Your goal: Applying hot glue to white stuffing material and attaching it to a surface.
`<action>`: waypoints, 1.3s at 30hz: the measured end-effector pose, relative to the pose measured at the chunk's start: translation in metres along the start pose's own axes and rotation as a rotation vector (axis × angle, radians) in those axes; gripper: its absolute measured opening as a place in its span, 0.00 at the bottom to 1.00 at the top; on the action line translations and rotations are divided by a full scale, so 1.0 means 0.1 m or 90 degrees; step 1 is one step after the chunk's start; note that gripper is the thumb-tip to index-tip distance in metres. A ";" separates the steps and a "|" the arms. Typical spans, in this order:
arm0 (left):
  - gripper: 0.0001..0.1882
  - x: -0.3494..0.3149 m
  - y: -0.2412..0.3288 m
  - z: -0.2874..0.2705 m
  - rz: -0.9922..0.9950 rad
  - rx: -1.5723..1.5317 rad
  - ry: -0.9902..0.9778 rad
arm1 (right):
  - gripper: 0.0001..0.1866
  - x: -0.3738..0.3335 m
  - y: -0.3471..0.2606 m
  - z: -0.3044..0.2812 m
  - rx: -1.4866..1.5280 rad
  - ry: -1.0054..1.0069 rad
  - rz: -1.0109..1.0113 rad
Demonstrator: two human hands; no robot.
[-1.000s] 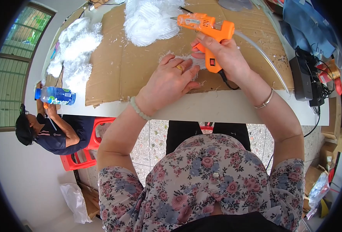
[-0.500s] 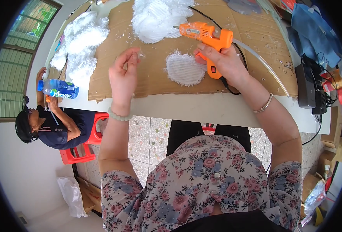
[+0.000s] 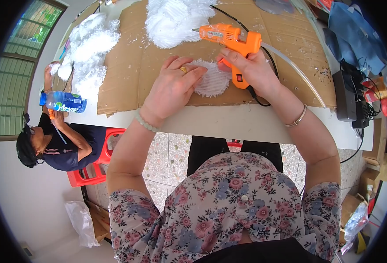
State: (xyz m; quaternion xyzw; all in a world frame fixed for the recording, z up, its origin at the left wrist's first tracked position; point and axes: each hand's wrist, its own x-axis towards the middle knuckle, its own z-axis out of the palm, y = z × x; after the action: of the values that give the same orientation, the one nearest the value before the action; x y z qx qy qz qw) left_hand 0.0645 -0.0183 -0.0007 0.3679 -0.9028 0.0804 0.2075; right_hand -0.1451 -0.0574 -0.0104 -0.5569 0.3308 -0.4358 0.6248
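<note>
Glue gun, orange plastic, pistol-shaped, with a red switch in its grip (image 3: 236, 44): in the right hand (image 3: 260, 72), fingers wrapped closed around the grip, thumb set just below the barrel; metal nozzle pointing left, raised over brown corrugated cardboard sheet (image 3: 128, 72).

Rod, long, translucent, curved (image 3: 299, 72): runs from the rear of the gun toward the sheet's right near corner.

Patch, white fabric, roughly oval, frayed at the rim (image 3: 215, 82): on the cardboard, near its front edge, between the two hands; its left part lies under the left hand (image 3: 170, 87). Left fingers lightly bent and a little apart, palm down; whether the tips pinch the patch or merely rest on it, cannot tell.

Worn: gold-coloured ring and pale green bead bracelet, left; silver-coloured bangle, right.

White fabric pieces, heaped (image 3: 176, 24): on the cardboard, beyond the patch, just left of the nozzle.

White fluffy heap, larger (image 3: 90, 50): at the left of the white worktop (image 3: 211, 122).

Bottle, clear plastic, blue cap and blue label (image 3: 64, 101): lying sideways in view at the left, near a co-worker in a dark cap (image 3: 71, 144).

Box, black, with tangled cables (image 3: 344, 94): at the right end.

Cloth item, blue (image 3: 355, 41): beyond the box.
</note>
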 end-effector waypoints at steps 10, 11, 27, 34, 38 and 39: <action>0.09 -0.01 0.04 0.06 -0.060 -0.039 0.034 | 0.14 0.00 -0.27 -0.24 0.017 0.132 0.033; 0.08 -0.02 0.04 0.06 -0.065 -0.028 0.035 | 0.14 -0.01 -0.25 -0.26 0.016 0.134 0.032; 0.14 0.40 0.02 0.27 -0.084 -0.118 0.042 | 0.16 -0.10 -0.09 -0.32 0.075 0.152 0.054; 0.16 0.36 0.17 0.27 -0.028 -0.063 0.004 | 0.15 -0.11 -0.10 -0.31 0.071 0.144 0.070; 0.17 0.36 0.22 0.23 -0.002 -0.011 0.000 | 0.14 -0.10 -0.11 -0.29 0.084 0.134 0.030; 0.17 0.36 0.23 0.23 -0.003 -0.009 0.001 | 0.14 -0.08 -0.11 -0.28 0.082 0.130 0.020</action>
State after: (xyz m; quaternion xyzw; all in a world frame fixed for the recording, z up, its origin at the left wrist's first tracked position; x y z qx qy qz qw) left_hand 0.0177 -0.0315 -0.0053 0.3683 -0.9025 0.0736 0.2108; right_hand -0.1752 -0.0617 -0.0043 -0.4631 0.3727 -0.5007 0.6292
